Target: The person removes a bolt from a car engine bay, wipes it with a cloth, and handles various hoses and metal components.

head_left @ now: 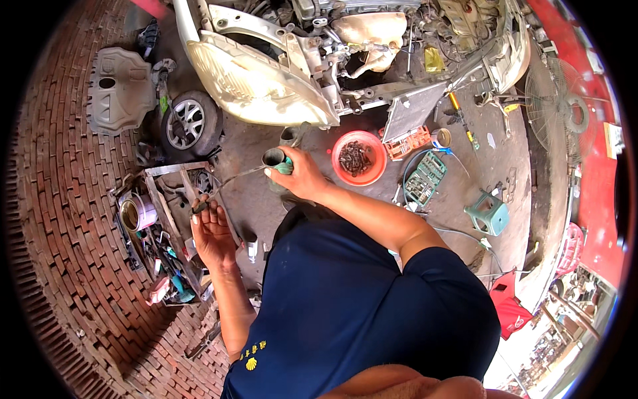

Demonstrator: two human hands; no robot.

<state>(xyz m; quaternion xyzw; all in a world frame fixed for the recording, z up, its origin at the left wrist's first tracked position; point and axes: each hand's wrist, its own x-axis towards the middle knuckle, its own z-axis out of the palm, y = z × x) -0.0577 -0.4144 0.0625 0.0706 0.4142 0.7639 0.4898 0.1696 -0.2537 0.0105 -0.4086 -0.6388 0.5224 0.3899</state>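
Note:
My right hand (300, 177) grips a green cylindrical container (285, 165) with a dark open mouth. A thin dark streak or cord (239, 177) runs between its mouth and my left side; I cannot tell which it is. My left hand (214, 233) is palm up, fingers curled at a small dark object (199, 206) too unclear to name. Another cylinder (288, 135) stands just beyond my right hand. A red basin (338, 151) of dark small parts sits to the right of it.
A car's stripped front (262, 80) spans the top. Left are a wheel (177, 132), tool-filled cart (160, 173) and brick surface (63, 219). Right are a green socket case (425, 176), teal stool (486, 215), hoses (456, 233), standing fan (555, 113) and leaning radiator (410, 112).

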